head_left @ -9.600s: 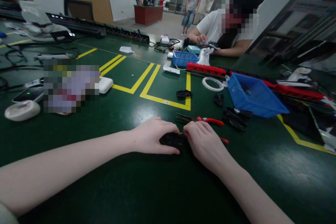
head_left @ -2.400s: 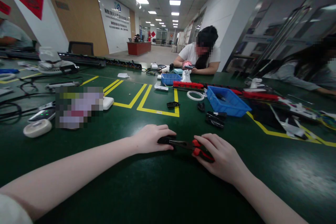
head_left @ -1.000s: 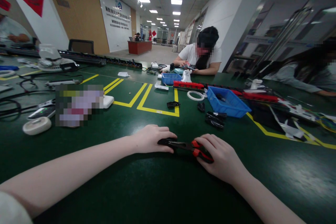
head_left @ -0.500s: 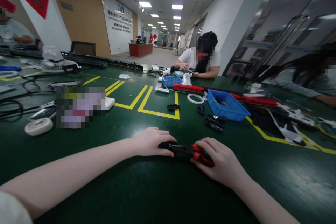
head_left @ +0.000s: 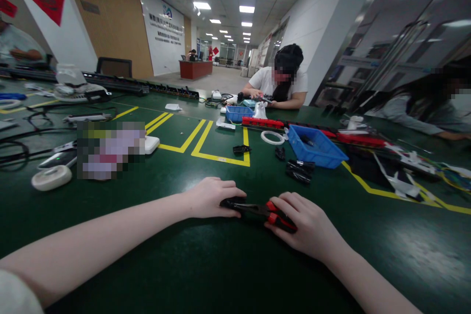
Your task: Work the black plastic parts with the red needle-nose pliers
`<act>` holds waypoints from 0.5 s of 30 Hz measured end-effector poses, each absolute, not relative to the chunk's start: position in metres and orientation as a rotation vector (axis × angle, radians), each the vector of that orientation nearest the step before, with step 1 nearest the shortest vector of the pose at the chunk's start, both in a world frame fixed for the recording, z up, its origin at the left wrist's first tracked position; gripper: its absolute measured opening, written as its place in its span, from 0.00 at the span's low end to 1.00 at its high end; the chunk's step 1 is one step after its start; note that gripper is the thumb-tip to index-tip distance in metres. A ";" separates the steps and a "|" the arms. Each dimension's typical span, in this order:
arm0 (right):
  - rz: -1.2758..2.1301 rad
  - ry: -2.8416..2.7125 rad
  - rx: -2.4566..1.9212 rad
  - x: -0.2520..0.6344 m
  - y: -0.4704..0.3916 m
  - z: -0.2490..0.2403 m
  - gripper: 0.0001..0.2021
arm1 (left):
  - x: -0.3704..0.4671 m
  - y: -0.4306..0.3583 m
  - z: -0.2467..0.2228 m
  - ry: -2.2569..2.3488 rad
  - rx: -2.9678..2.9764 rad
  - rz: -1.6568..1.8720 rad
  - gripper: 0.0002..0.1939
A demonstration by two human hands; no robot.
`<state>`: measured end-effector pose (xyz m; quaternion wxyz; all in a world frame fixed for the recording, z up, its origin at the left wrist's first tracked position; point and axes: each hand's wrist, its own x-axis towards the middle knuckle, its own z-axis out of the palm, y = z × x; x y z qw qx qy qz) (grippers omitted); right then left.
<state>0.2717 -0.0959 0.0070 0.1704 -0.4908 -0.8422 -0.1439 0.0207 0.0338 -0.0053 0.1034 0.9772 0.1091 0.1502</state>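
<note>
Big green workbench (head_left: 206,274) with yellow tape lines is sitting in a long, bright hall. Left hand (head_left: 209,197) is curling over a small black part (head_left: 231,202), pressing it down at the near middle. Right hand (head_left: 307,223) is gripping red-handled pliers (head_left: 270,211), nose touching that part. Barely anything's shifting since half a second ago.

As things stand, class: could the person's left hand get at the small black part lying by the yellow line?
Probably yes: bare green table lies between the left hand and the small black part, though the hand now presses a black piece.
</note>
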 end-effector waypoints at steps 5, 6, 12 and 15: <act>-0.400 -2.394 -1.407 0.272 -0.097 0.008 0.16 | 0.020 0.034 -0.005 0.309 2.891 0.459 0.21; -0.394 -2.391 -1.406 0.272 -0.097 0.008 0.16 | 0.020 0.034 -0.005 0.306 2.892 0.466 0.21; -0.404 -2.387 -1.413 0.272 -0.099 0.010 0.17 | 0.019 0.034 -0.007 0.297 2.936 0.519 0.22; -0.420 -2.380 -1.436 0.271 -0.102 0.009 0.17 | 0.019 0.034 -0.006 0.299 2.930 0.536 0.22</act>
